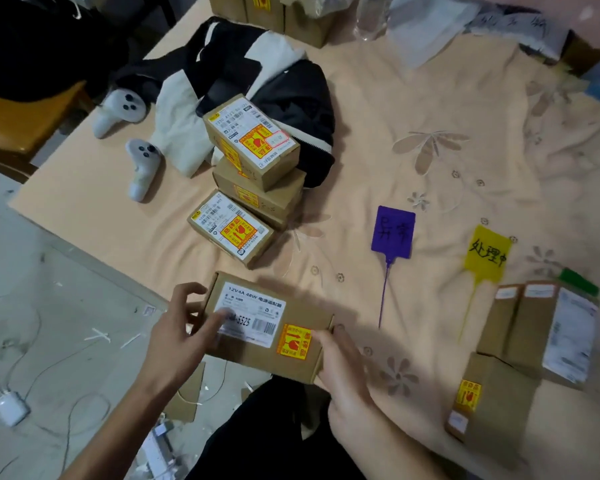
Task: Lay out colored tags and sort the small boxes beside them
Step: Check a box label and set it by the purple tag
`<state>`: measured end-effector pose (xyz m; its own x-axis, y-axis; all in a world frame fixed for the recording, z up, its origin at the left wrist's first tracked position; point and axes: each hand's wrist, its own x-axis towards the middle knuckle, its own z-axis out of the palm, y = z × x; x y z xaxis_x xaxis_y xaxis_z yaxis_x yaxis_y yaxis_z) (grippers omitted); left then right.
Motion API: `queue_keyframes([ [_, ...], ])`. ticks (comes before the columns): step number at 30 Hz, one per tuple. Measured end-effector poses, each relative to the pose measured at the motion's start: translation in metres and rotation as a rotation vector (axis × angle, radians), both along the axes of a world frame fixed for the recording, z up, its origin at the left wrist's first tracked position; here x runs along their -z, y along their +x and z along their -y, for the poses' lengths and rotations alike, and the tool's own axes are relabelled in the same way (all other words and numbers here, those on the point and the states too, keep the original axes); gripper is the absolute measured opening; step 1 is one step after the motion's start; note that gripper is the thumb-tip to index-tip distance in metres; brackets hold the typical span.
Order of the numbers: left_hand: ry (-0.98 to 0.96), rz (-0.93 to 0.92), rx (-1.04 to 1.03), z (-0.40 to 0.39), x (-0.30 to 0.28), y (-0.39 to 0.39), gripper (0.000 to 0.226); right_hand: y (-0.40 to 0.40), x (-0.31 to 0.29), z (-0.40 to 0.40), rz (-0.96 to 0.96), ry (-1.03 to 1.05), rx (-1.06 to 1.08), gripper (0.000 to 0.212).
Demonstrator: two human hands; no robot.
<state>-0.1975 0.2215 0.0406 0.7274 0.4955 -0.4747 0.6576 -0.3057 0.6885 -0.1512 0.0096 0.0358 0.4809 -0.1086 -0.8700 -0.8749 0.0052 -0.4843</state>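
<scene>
A brown cardboard box [291, 306] with a white label and a yellow-red sticker is at the near table edge, held between both hands. My left hand [181, 334] grips its left end with the thumb on the label. My right hand [347, 372] holds its right end. A purple tag [393, 232] and a yellow tag [487, 252], both with handwriting, lie flat to the right. A green tag [579, 282] peeks out behind boxes [534, 327] at the right. Three more small boxes [253, 174] are piled further back, behind the held box.
Two white game controllers [132, 133] and a black-and-white jacket [257, 81] lie at the back left. More boxes [267, 12] and plastic bags stand along the far edge. The table has a peach floral cloth [430, 116]. The floor at left holds a charger [11, 407] and cables.
</scene>
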Motion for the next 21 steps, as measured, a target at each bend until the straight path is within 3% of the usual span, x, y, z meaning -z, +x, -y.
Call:
queue_keyframes([
  [4, -0.113, 0.215, 0.181, 0.051, -0.041, 0.016, 0.048, 0.004, -0.030, 0.058, 0.052, 0.090, 0.280, 0.011],
  [9, -0.011, 0.530, 0.494, 0.101, -0.071, 0.050, 0.049, 0.030, -0.080, 0.111, 0.306, 0.272, 0.586, 0.041],
  [12, 0.171, 0.794, 0.600, 0.123, -0.071, 0.059, 0.046, 0.042, -0.100, 0.126, 0.370, 0.443, 0.578, 0.052],
  [14, 0.384, 0.966, 0.695, 0.140, -0.069, 0.060, 0.032, 0.046, -0.109, 0.130, 0.368, 0.505, 0.509, 0.052],
  [17, 0.604, 1.058, 0.849, 0.156, -0.067, 0.057, 0.020, 0.050, -0.108, 0.134, 0.386, 0.479, 0.410, 0.058],
  [19, 0.557, 1.025, 0.900, 0.158, -0.068, 0.055, 0.034, 0.055, -0.097, 0.140, 0.381, 0.443, 0.391, 0.059],
  [21, 0.348, 0.976, 0.805, 0.157, -0.070, 0.055, 0.068, 0.059, -0.087, 0.149, 0.332, 0.418, 0.388, 0.067],
])
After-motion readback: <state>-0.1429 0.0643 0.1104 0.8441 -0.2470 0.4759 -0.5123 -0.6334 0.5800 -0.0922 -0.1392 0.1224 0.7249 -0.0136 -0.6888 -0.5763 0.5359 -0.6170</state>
